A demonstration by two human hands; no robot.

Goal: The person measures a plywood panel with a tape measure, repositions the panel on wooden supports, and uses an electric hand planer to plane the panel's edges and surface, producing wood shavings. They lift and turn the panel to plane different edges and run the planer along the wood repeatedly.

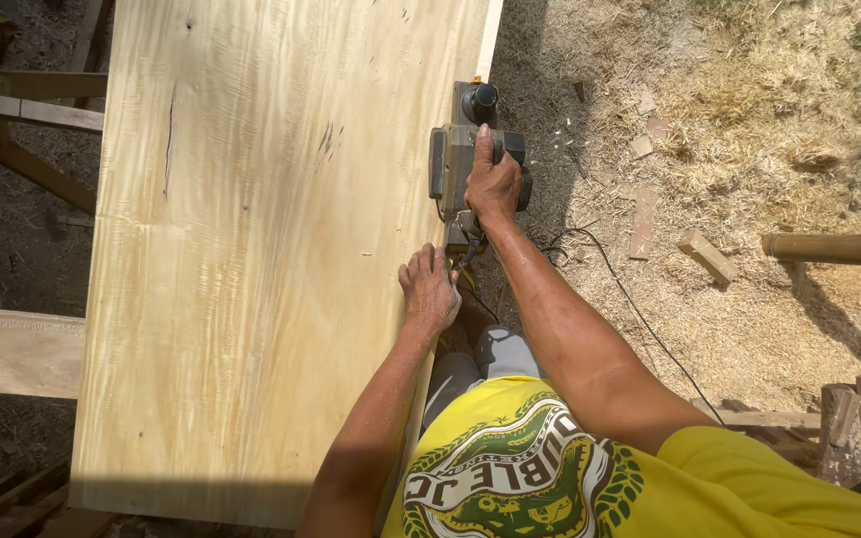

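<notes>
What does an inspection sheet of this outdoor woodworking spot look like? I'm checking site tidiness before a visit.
Surface: wide pale wood slab with a dark crack near its left side, lying on timber supports.
Job's things: electric hand planer at the slab's right edge.
Clutter: wood offcuts and shavings on the ground; stacked scraps at right.
Hands: right hand grips the planer; left hand lies flat on the slab.
Cables: black cord trails across the shavings.
Surroundings: bare earth, dry grass, a round pole at right.
</notes>
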